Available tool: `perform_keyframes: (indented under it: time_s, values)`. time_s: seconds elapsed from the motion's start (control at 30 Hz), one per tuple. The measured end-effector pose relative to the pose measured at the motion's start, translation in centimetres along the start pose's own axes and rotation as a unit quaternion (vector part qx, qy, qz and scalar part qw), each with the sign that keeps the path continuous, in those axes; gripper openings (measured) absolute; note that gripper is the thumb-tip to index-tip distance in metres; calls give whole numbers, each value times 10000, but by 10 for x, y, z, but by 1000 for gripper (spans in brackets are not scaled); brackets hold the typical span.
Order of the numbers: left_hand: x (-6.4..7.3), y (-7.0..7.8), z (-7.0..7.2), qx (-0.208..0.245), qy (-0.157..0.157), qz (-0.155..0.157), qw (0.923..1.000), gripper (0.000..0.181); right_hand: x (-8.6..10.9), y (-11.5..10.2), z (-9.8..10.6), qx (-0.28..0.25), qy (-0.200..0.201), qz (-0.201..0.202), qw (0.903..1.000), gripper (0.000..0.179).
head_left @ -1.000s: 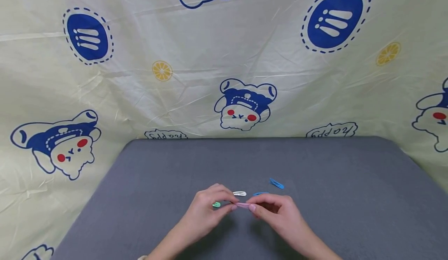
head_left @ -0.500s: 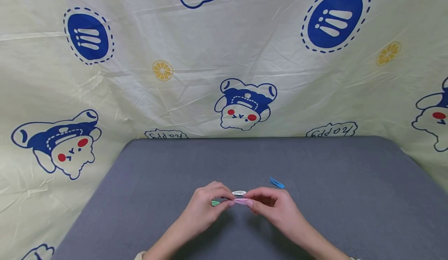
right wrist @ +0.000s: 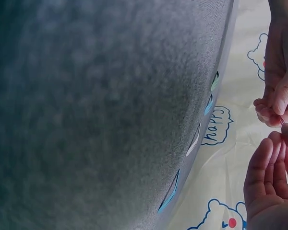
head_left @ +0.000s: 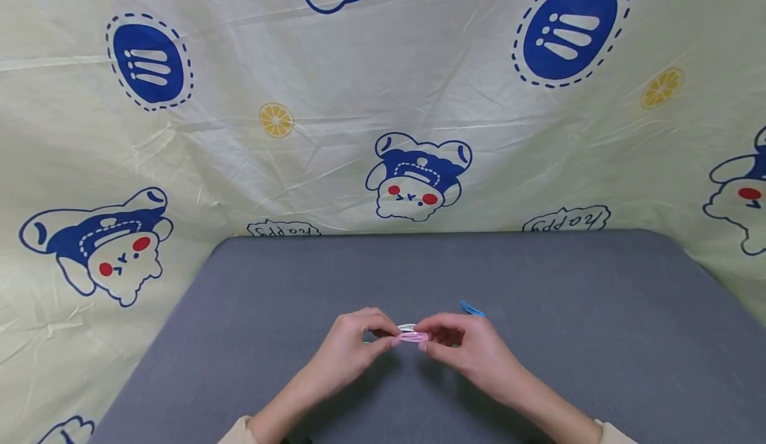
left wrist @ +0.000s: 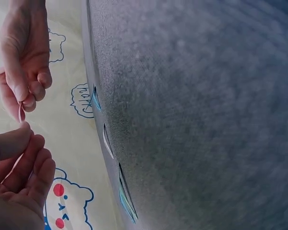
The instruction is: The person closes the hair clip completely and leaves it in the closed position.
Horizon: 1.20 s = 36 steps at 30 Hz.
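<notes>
A pink snap hair clip [head_left: 413, 337] is held up between both hands over the table. My left hand [head_left: 353, 337] pinches its left end between thumb and fingertips. The thumb and forefinger of my right hand [head_left: 469, 347] pinch its right end. The clip shows as a thin sliver [left wrist: 21, 112] in the left wrist view. Just behind it on the table lies a white hair clip [head_left: 407, 328]. A blue hair clip [head_left: 472, 308] is beyond my right hand. A green hair clip [right wrist: 215, 81] shows in the right wrist view; my left hand mostly hides it in the head view.
The clips rest on a grey cloth-covered table [head_left: 287, 284]. A second blue clip [right wrist: 209, 104] lies between the green and white ones in the right wrist view. A pale printed curtain [head_left: 335, 185] hangs behind the table's far edge.
Both hands have lifted slightly away from me with the pink clip, its face tilting more into view. My right hand has moved over the nearer blue clip; my left now covers most of the green one.
</notes>
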<state>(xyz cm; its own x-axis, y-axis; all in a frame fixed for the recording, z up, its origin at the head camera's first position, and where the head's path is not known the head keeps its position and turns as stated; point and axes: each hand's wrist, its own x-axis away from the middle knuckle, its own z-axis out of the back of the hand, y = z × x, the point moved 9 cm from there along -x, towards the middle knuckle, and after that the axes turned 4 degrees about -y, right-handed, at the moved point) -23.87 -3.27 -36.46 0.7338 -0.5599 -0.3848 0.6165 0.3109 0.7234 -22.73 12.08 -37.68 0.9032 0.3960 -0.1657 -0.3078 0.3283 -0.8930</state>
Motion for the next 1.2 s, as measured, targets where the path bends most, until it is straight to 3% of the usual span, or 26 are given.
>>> perform_keyframes:
  time_s: [0.33,0.73,1.0,1.2]
  values:
    - [-4,-7,-1,-141,-174,169,9996,10,-4,3,-1,623,20,55,9980,11]
    - [-6,-18,-3,-301,-353,242,9986,9,-14,8,-7,999,-419,-111,9940,8]
    - [-9,-27,-11,-486,-755,369,9953,5,-18,16,-9,1063,-663,-154,9920,9]
    - [-12,-30,-15,-699,-959,259,9926,6,-22,20,-12,1103,-850,-187,9901,7]
